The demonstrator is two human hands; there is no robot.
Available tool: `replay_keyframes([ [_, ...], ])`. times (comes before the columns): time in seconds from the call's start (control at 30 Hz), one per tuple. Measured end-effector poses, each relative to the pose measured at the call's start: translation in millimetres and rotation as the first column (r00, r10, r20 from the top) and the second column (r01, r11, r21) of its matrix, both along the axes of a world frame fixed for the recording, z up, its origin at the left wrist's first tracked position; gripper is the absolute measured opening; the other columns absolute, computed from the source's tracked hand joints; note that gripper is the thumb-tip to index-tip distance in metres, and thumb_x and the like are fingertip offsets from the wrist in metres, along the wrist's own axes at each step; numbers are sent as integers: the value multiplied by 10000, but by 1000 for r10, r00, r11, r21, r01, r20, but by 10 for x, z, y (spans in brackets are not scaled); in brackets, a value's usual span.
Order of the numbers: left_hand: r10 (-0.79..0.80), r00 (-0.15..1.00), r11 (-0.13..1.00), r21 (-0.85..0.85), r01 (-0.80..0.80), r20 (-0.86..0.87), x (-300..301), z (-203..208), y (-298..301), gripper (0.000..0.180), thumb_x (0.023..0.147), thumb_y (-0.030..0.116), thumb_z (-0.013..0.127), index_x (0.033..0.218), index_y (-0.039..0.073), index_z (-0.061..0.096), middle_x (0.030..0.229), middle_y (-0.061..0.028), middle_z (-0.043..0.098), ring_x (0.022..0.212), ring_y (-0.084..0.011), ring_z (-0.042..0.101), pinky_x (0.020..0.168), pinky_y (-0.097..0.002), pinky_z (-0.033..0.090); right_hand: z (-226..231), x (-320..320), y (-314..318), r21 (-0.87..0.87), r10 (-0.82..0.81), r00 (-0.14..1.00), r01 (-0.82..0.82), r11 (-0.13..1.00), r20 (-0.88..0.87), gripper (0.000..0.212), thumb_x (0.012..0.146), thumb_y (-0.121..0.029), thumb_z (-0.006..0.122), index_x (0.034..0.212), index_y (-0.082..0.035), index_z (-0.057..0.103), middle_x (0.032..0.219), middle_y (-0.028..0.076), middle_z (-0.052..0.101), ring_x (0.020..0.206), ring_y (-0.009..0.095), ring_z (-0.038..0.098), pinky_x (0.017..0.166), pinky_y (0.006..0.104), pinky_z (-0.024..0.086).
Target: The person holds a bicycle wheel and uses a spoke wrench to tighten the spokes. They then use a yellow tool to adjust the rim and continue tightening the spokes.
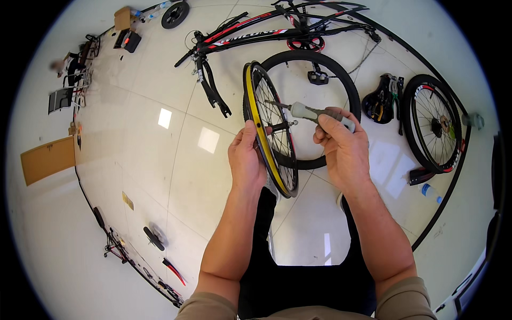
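My left hand (246, 160) is closed on the edge of a bare bicycle wheel (252, 95), held upright and slightly tilted between my legs. Yellow rim tape runs around its outside, and a small dark hole shows in the tape near my thumb. In my right hand (345, 152) is a screwdriver (305, 111) with a grey-green handle. Its shaft points left across the spokes; from this angle I cannot tell whether the tip touches anything. Behind the wheel a loose black tire (352, 96) lies on the floor, partly hidden by the wheel and my right hand.
Beyond the tire lies a black, red and white bicycle frame (250, 38) with its fork. To the right are a saddle (378, 101), a second wheel with tire (409, 125) and a plastic bottle (431, 193). A cardboard sheet (49, 161) leans at the left wall.
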State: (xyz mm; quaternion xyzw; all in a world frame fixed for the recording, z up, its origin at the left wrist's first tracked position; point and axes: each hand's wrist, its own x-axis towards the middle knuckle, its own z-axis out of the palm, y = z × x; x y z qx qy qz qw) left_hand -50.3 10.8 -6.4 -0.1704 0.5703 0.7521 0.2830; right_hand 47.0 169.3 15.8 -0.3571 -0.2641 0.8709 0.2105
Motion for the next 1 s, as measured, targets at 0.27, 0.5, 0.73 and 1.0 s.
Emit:
replay_keyframes([
  [0.27,-121,992,993,20,120,21,90,48,107,389,1056,389,471,1137,37,618,1052,-99,676,987,-170,537,848,-331,430,284,-46,-76,571,-42,997,-1,821,62,240,846,-85,789,1037,-35,651,857,4,655,736,62,572,651,228,474],
  [0.5,-129,986,991,-42,125,-102,133,2,127,329,1044,320,537,1186,26,572,1030,-86,686,913,-121,624,776,-277,492,146,-59,-14,794,20,992,-110,599,122,235,825,-108,789,973,-38,620,831,24,683,712,68,607,657,244,505],
  [0.73,-113,987,993,-44,108,-114,216,22,182,363,1031,269,574,1274,0,552,1008,-52,662,901,-107,620,770,-253,483,247,-89,-51,910,59,996,-82,407,63,243,821,-83,758,995,-40,594,822,57,677,693,107,628,621,276,526],
  [1.0,-125,986,991,-56,119,-112,255,-119,154,425,1002,296,626,1293,-4,546,982,-11,627,811,-60,528,691,-221,417,394,-61,-80,893,210,953,-281,352,217,296,826,-11,744,1081,-37,597,1006,52,672,858,114,626,738,267,515],
])
